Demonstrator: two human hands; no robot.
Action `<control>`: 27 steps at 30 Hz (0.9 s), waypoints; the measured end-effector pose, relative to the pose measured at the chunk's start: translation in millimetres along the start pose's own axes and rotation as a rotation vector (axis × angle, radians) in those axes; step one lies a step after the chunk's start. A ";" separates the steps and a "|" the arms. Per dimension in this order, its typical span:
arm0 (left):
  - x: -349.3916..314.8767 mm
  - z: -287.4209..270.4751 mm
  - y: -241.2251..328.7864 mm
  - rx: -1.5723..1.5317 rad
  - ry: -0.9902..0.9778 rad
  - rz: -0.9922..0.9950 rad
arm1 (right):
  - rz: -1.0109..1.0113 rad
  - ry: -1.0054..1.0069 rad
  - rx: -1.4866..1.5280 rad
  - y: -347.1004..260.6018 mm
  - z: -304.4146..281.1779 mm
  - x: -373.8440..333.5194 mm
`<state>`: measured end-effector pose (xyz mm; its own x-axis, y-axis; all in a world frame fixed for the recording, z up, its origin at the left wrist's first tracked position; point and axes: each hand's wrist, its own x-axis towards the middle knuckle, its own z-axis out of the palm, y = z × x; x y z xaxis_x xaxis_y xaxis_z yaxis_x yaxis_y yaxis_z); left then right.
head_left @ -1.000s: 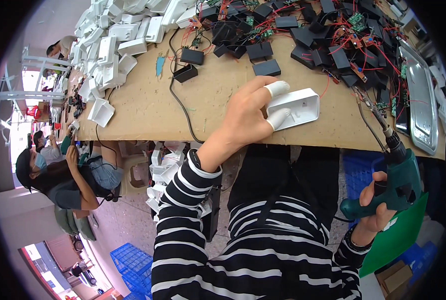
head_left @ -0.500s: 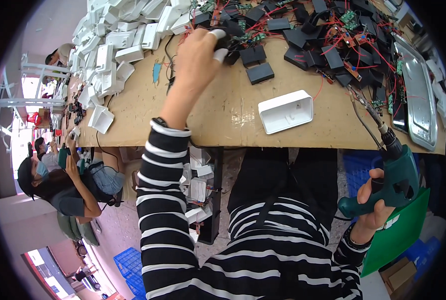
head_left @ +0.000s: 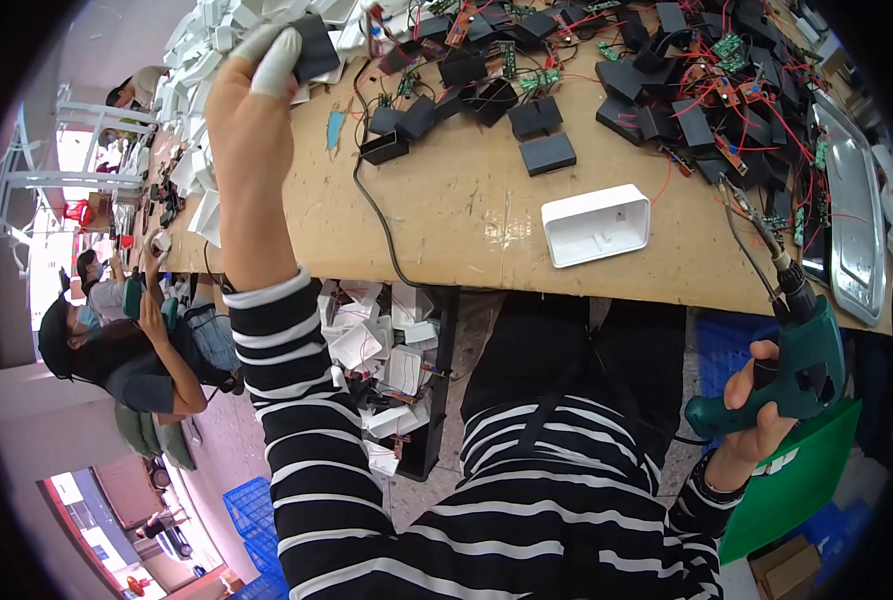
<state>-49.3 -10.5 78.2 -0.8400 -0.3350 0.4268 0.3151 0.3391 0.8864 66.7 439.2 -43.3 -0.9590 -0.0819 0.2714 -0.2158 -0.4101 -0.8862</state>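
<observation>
My left hand [head_left: 262,95], white covers on its thumb and finger, pinches a small black plastic box [head_left: 317,48] above the heap of white plastic shells [head_left: 237,25] at the far left. Lower right, my right hand [head_left: 752,405] is wrapped round the handle of a green power drill [head_left: 812,360]. The drill's chuck and bit point away over the table edge. One open white housing [head_left: 597,250] lies alone on the table, between the hands. Further off, several black boxes [head_left: 547,154] lie near its far side.
Across the far right spreads a pile of black boxes, red wires and green circuit boards [head_left: 729,48]. A metal tray [head_left: 852,210] stands beside it. A black cable [head_left: 372,205] runs over the table [head_left: 447,240]. At left, another person [head_left: 147,350] works; below, a bin holds white shells [head_left: 357,345].
My left hand has moved left from the black parts to over the white shells, with a black box in its fingers. My right hand still holds the drill.
</observation>
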 end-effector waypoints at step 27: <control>-76.0 43.8 -45.1 1.469 -0.353 0.287 | 0.026 -0.024 -0.042 3.0 1.4 3.9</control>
<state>-19.0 38.1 -2.1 -0.9545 0.0374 0.2960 -0.0427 0.9648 -0.2595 62.6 436.4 -44.4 -0.9599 -0.1137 0.2561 -0.1985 -0.3693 -0.9079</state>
